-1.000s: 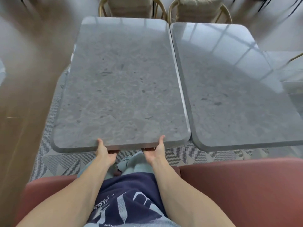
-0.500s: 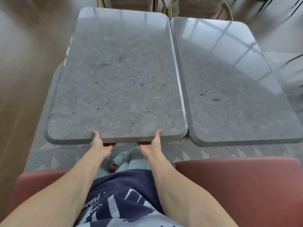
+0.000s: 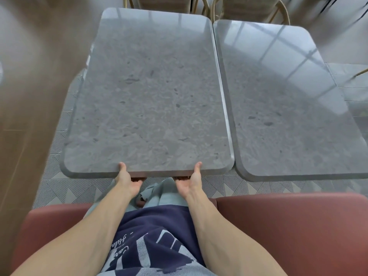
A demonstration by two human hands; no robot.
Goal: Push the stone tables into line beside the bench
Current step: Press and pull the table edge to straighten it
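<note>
Compared with a second ago, the left table (image 3: 147,100) has been shoved a bit further away from the bench (image 3: 288,226), so its near edge now sits slightly beyond the near edge of the right table (image 3: 282,108) instead of level with it or closer. Both hands have been kept in the same spots on that near edge the whole time.

The left hand (image 3: 126,181) is clamped on the near edge at about 7 o'clock of the tabletop: thumb laid on top of the stone, fingers curled underneath and mostly hidden. The right hand (image 3: 189,182) is clamped the same way at roughly 5 o'clock, thumb up top, fingertips tucked under. So both grips are closed around the slab edge, nothing loose.

The two grey stone tops are set side by side with only a thin seam between them, long edges almost touching. The right table is off at 3 o'clock from the held one. The red bench is seen at 6 o'clock, under the arms, with patterned floor (image 3: 59,188) showing between it and the tables. Two chairs (image 3: 251,6) with cushions are parked at 12 o'clock, past the far ends.
</note>
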